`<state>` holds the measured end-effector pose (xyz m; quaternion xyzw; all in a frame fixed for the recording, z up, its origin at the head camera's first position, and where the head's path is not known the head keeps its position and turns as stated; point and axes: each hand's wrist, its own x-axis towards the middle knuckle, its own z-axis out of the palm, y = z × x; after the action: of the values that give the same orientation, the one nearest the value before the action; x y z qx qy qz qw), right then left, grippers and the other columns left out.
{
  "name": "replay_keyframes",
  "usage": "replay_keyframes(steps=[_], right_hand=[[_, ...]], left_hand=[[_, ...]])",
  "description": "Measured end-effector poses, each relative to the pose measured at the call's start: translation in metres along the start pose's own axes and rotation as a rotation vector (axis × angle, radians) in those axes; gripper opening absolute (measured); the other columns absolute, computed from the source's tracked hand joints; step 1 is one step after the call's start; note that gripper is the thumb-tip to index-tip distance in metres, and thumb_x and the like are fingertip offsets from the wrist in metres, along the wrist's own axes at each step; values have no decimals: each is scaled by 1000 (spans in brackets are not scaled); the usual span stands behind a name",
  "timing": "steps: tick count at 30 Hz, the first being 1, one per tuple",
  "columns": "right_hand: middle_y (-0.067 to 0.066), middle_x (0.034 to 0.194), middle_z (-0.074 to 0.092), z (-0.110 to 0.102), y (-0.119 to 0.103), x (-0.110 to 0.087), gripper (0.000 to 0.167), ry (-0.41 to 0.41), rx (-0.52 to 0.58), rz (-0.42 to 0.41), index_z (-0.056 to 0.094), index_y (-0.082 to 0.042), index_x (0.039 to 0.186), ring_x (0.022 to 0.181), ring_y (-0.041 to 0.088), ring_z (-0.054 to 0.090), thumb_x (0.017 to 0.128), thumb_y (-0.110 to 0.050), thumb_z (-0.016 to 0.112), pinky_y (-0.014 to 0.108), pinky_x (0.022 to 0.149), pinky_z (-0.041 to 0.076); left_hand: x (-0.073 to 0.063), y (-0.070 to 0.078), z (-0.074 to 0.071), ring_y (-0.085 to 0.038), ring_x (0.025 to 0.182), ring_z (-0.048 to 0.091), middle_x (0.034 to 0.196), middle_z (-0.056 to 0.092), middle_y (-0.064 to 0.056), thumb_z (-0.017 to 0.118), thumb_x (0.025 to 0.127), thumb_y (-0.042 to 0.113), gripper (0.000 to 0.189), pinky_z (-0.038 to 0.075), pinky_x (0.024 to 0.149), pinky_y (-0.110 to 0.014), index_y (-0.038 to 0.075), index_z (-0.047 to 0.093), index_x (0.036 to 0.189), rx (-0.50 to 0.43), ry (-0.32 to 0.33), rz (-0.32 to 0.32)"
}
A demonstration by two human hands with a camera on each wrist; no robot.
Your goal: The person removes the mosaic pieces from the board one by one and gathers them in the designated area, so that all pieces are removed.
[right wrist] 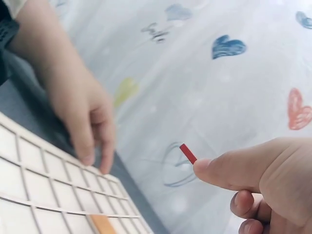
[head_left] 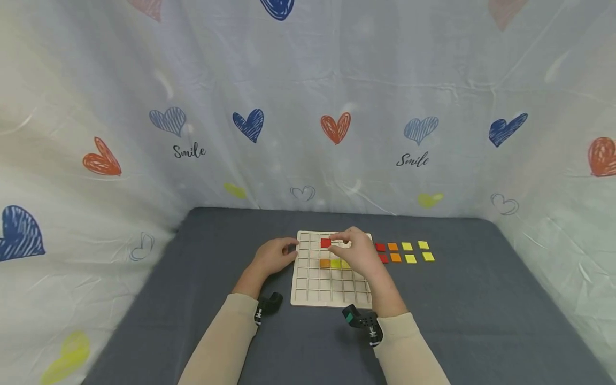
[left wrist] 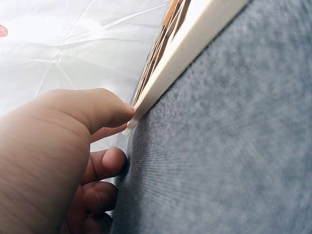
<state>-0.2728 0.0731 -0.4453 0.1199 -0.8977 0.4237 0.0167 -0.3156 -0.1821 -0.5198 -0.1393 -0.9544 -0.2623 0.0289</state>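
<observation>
A red tile (head_left: 325, 243) is pinched by its edge between the thumb and fingers of the right hand (head_left: 358, 252). It is held tilted and clear of the surface, seen nearly edge-on in the right wrist view, and in the head view it is overlapped with the upper part of the wooden grid board (head_left: 308, 295). The exact cell beneath it cannot be told.

The board's left edge is touched by the left hand (head_left: 274, 255), with the thumb tip against the rim and the other fingers loosely bent; nothing seems to be gripped there, and the board is presumably being steadied.

On the board, 1 orange tile (head_left: 324, 263) and 2 yellow tiles (head_left: 335, 263) are set side by side in 1 row, the last partly covered by the right hand. Beyond the right edge, 8 loose tiles (head_left: 407, 246) are laid in 2 rows on the grey cloth (head_left: 216, 240): 2 red, 2 orange, 4 yellow.

The step in hand is judged to be the placing of the red tile. For the next move, the tile would need to be levelled, squared to a cell and lowered before release.
</observation>
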Motion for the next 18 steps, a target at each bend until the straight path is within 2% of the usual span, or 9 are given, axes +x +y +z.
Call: replay_keyframes(steps=[5, 14, 18], right_hand=[[5, 109, 58, -13, -1, -3, 31, 7, 14, 6, 76, -12, 124, 99, 26, 50, 93, -19, 78, 40, 76, 44], [8, 111, 61, -33, 3, -8, 30, 40, 22, -37, 76, -8, 123, 100, 28, 48, 94, -16, 76, 43, 80, 43], [11, 116, 62, -43, 9, -9, 31, 64, 27, -16, 75, -7, 125, 106, 31, 51, 95, -17, 75, 47, 85, 45]], left_hand=[[0, 1, 0, -13, 57, 46, 68, 54, 5, 69, 99, 30, 36, 36, 56, -32, 19, 70, 133, 6, -2, -7], [1, -1, 2, -13, 57, 46, 67, 53, 6, 69, 99, 30, 36, 36, 56, -32, 19, 71, 133, -3, 8, -8], [0, 1, 0, -14, 56, 45, 65, 53, 5, 69, 99, 30, 35, 35, 56, -32, 19, 71, 132, -19, 10, -11]])
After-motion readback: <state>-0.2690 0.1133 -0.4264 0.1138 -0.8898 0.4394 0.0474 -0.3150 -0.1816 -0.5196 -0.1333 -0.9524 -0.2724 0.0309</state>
